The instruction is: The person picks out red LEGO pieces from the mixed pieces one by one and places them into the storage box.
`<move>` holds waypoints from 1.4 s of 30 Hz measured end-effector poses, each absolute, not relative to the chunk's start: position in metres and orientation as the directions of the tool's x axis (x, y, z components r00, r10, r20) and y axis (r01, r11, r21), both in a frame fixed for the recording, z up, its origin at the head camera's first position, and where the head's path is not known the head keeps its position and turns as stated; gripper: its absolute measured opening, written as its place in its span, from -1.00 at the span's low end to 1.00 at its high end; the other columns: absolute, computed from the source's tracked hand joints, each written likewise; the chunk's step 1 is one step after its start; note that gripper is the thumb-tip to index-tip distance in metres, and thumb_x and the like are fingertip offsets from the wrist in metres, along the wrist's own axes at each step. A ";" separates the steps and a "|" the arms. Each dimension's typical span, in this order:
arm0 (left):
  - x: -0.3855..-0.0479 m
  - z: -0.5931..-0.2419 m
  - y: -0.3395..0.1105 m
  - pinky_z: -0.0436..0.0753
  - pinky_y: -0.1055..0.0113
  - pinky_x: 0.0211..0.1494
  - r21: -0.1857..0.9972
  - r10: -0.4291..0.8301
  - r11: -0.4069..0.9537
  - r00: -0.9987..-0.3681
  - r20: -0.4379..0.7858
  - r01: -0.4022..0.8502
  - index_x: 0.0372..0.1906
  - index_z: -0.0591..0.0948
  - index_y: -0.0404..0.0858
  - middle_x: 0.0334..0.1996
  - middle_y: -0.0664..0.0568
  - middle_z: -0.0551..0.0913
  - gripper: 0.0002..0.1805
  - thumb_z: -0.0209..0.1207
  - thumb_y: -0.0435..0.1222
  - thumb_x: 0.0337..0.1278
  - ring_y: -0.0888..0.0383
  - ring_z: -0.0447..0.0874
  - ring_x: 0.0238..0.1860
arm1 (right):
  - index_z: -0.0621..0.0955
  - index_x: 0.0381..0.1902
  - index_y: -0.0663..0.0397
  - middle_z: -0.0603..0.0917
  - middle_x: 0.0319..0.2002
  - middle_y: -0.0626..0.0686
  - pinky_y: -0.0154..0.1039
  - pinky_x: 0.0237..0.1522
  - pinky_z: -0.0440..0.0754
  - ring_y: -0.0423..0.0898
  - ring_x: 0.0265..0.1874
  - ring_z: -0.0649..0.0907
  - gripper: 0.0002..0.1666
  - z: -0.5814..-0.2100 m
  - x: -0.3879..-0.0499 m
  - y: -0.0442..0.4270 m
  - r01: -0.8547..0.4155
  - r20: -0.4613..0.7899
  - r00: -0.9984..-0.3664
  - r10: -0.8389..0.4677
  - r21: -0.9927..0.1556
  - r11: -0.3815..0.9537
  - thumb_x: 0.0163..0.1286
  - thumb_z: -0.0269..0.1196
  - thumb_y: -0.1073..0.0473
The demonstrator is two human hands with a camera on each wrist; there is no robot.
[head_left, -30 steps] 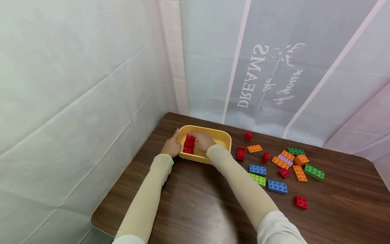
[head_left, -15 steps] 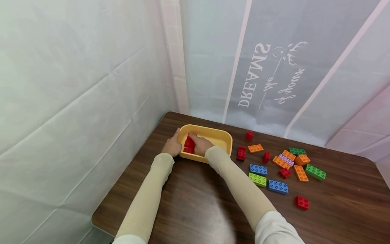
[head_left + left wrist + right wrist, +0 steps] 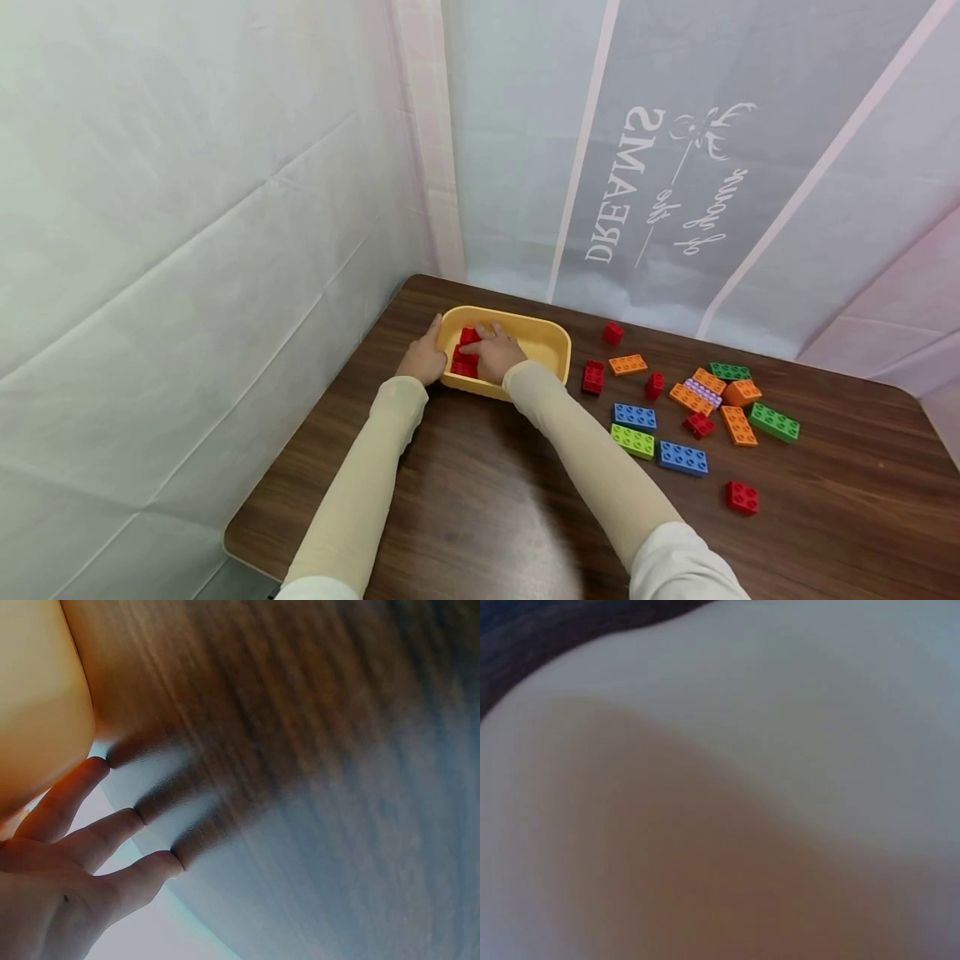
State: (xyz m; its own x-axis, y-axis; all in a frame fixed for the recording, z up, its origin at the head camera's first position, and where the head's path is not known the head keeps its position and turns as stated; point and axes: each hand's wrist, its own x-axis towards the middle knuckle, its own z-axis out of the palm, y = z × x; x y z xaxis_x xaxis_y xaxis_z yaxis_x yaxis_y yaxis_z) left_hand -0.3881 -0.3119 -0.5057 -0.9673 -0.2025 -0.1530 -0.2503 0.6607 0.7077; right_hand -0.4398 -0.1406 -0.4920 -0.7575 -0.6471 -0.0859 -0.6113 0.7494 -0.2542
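Note:
A yellow tray (image 3: 542, 332) stands at the left back of the table, with several red toy bricks (image 3: 464, 364) lined up at its left end. My right hand (image 3: 501, 355) is inside it, fingers spread, with fingertips on or just over these bricks and covering part of them. Against the tray's left end rests my left hand (image 3: 423, 361), one finger along the rim. In the left wrist view, three extended fingers of the left hand (image 3: 82, 862) touch the tabletop beside the tray (image 3: 45, 697). The right wrist view is a blur, with no fingers distinguishable.
Right of the tray lie loose toy bricks: red (image 3: 592, 377), orange (image 3: 627, 365), blue (image 3: 682, 458), lime (image 3: 633, 441) and green (image 3: 774, 422). Some orange pieces and a purple one (image 3: 703, 392) lie together. Pale cloth hangs behind and left of the brown table (image 3: 465, 500).
My right hand has shifted slightly over the red bricks; its fingers now spread where the index finger pointed at the far brick half a second ago. The left hand and tray stay put.

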 end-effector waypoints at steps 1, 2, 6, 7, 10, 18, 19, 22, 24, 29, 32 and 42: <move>-0.388 -0.506 -0.312 0.50 0.05 -0.01 0.710 -0.200 0.659 -0.968 -0.152 -0.248 0.66 -0.08 0.11 0.42 -0.17 0.40 -0.12 -0.10 -0.34 0.27 -0.07 0.53 -0.35 | 0.65 0.28 -0.36 0.14 0.57 0.07 0.28 0.38 0.17 0.18 0.54 0.01 -0.32 -0.492 -0.440 -0.140 -0.608 -0.085 -0.759 -0.646 -0.263 0.749 0.27 0.22 0.37; -0.388 -0.506 -0.311 0.50 0.05 0.01 0.712 -0.199 0.658 -0.968 -0.152 -0.247 0.66 -0.08 0.11 0.42 -0.17 0.39 -0.12 -0.10 -0.34 0.27 -0.07 0.53 -0.33 | 0.65 0.27 -0.35 0.15 0.57 0.08 0.29 0.37 0.18 0.19 0.54 0.02 -0.32 -0.492 -0.439 -0.139 -0.607 -0.082 -0.758 -0.647 -0.272 0.746 0.26 0.22 0.38; -0.387 -0.506 -0.310 0.49 0.04 0.05 0.713 -0.189 0.658 -0.970 -0.154 -0.242 0.66 -0.07 0.10 0.43 -0.17 0.38 -0.12 -0.10 -0.34 0.26 -0.07 0.53 -0.24 | 0.64 0.29 -0.31 0.17 0.56 0.10 0.31 0.33 0.24 0.20 0.52 0.07 -0.30 -0.488 -0.437 -0.135 -0.621 -0.076 -0.743 -0.665 -0.293 0.727 0.25 0.20 0.40; -0.388 -0.506 -0.310 0.49 0.04 0.04 0.712 -0.185 0.660 -0.970 -0.157 -0.241 0.66 -0.08 0.10 0.43 -0.17 0.38 -0.12 -0.10 -0.34 0.26 -0.07 0.52 -0.24 | 0.66 0.27 -0.27 0.23 0.54 0.12 0.26 0.32 0.30 0.20 0.50 0.13 -0.31 -0.487 -0.437 -0.134 -0.637 -0.060 -0.732 -0.679 -0.296 0.712 0.25 0.19 0.41; -0.390 -0.505 -0.310 0.50 0.06 0.00 0.708 -0.181 0.666 -0.972 -0.151 -0.234 0.66 -0.09 0.10 0.41 -0.18 0.41 -0.12 -0.10 -0.34 0.27 -0.07 0.51 -0.28 | 0.75 0.12 -0.16 0.31 0.49 0.18 0.13 0.27 0.43 0.20 0.45 0.24 -0.41 -0.481 -0.437 -0.130 -0.682 0.004 -0.700 -0.714 -0.299 0.667 0.24 0.16 0.45; -0.391 -0.502 -0.310 0.47 0.05 0.05 0.713 -0.191 0.662 -0.972 -0.137 -0.231 0.66 -0.08 0.07 0.44 -0.16 0.37 -0.12 -0.11 -0.33 0.24 -0.09 0.51 -0.16 | 0.82 -0.06 -0.09 0.29 0.50 0.17 0.26 0.29 0.35 0.25 0.48 0.18 -0.57 -0.480 -0.438 -0.122 -0.686 -0.044 -0.688 -0.725 -0.289 0.668 0.27 0.19 0.40; -0.391 -0.502 -0.310 0.47 0.05 0.05 0.711 -0.189 0.663 -0.972 -0.141 -0.232 0.66 -0.08 0.07 0.44 -0.16 0.36 -0.12 -0.11 -0.33 0.24 -0.09 0.52 -0.16 | 0.82 -0.05 -0.09 0.28 0.50 0.16 0.29 0.27 0.36 0.25 0.48 0.17 -0.57 -0.481 -0.437 -0.121 -0.678 -0.059 -0.691 -0.721 -0.292 0.674 0.27 0.20 0.39; -0.391 -0.504 -0.310 0.48 0.03 0.09 0.709 -0.188 0.665 -0.971 -0.147 -0.236 0.66 -0.10 0.08 0.45 -0.17 0.34 -0.12 -0.12 -0.33 0.25 -0.10 0.51 -0.16 | 0.82 -0.06 -0.08 0.31 0.49 0.15 0.29 0.23 0.41 0.26 0.47 0.19 -0.60 -0.483 -0.435 -0.121 -0.666 -0.066 -0.695 -0.716 -0.315 0.676 0.27 0.23 0.39; -0.390 -0.504 -0.311 0.47 0.01 0.15 0.712 -0.194 0.660 -0.970 -0.148 -0.240 0.66 -0.10 0.08 0.46 -0.17 0.33 -0.12 -0.13 -0.34 0.25 -0.10 0.50 -0.10 | 0.83 -0.09 -0.04 0.34 0.47 0.16 0.26 0.21 0.44 0.29 0.45 0.23 -0.62 -0.484 -0.433 -0.122 -0.669 -0.050 -0.690 -0.722 -0.337 0.663 0.26 0.23 0.40; -0.390 -0.504 -0.309 0.41 -0.06 0.29 0.715 -0.193 0.655 -0.969 -0.155 -0.245 0.66 -0.10 0.09 0.49 -0.16 0.29 -0.11 -0.11 -0.33 0.25 -0.09 0.47 0.10 | 0.83 -0.14 -0.01 0.38 0.44 0.18 0.18 0.25 0.43 0.29 0.41 0.29 -0.62 -0.486 -0.431 -0.122 -0.655 -0.042 -0.697 -0.716 -0.367 0.660 0.25 0.20 0.42; -0.391 -0.505 -0.305 0.39 -0.07 0.31 0.708 -0.186 0.665 -0.971 -0.152 -0.239 0.66 -0.09 0.08 0.49 -0.15 0.28 -0.12 -0.10 -0.33 0.26 -0.08 0.46 0.16 | 0.82 -0.14 -0.01 0.43 0.41 0.18 0.14 0.29 0.40 0.25 0.41 0.31 -0.63 -0.486 -0.431 -0.117 -0.653 -0.032 -0.701 -0.712 -0.373 0.659 0.26 0.20 0.43; -0.393 -0.508 -0.313 0.35 -0.09 0.34 0.709 -0.192 0.657 -0.967 -0.169 -0.255 0.66 -0.11 0.09 0.52 -0.12 0.23 -0.13 -0.12 -0.33 0.29 -0.11 0.41 0.26 | 0.70 0.14 0.12 0.50 0.34 0.21 -0.02 0.42 0.24 0.11 0.39 0.40 -0.57 -0.475 -0.430 -0.112 -0.702 0.113 -0.682 -0.722 -0.375 0.605 0.37 0.11 0.34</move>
State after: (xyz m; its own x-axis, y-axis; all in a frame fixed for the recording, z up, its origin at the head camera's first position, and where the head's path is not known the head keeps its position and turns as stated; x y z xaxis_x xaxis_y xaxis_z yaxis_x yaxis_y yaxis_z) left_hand -0.3930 -0.3129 -0.5080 -0.9667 -0.1921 -0.1693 -0.2549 0.6574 0.7091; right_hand -0.4297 -0.1120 -0.4747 -0.6822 -0.7224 0.1126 -0.7024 0.6049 -0.3752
